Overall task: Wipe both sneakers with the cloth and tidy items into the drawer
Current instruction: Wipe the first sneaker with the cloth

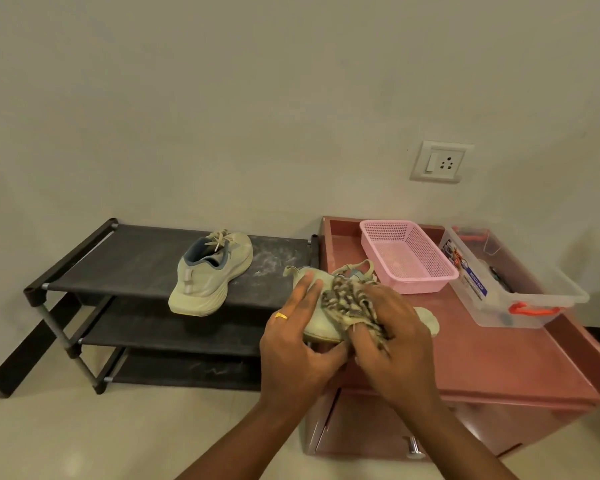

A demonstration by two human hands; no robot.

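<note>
At the left edge of a pink cabinet's surface [499, 358], a pale sneaker [321, 325] is clasped by the left hand [298, 344], fingers laid over its heel end and thumb tucked under the sole. The right hand [395, 337] bunches a brown-and-cream patterned cloth [349, 297] in curled fingers and presses it against the shoe's upper. The second sneaker [210, 271] stands on the dusty top shelf of a black shoe rack [125, 261] just to the left. Farther back on the surface sit a pink mesh basket [420, 285], its perforated floor in plain sight, and beside it a clear plastic box [499, 308] with orange handles, holding dark items too blurred to name. Below the surface is the drawer [361, 424] with a metal handle
</note>
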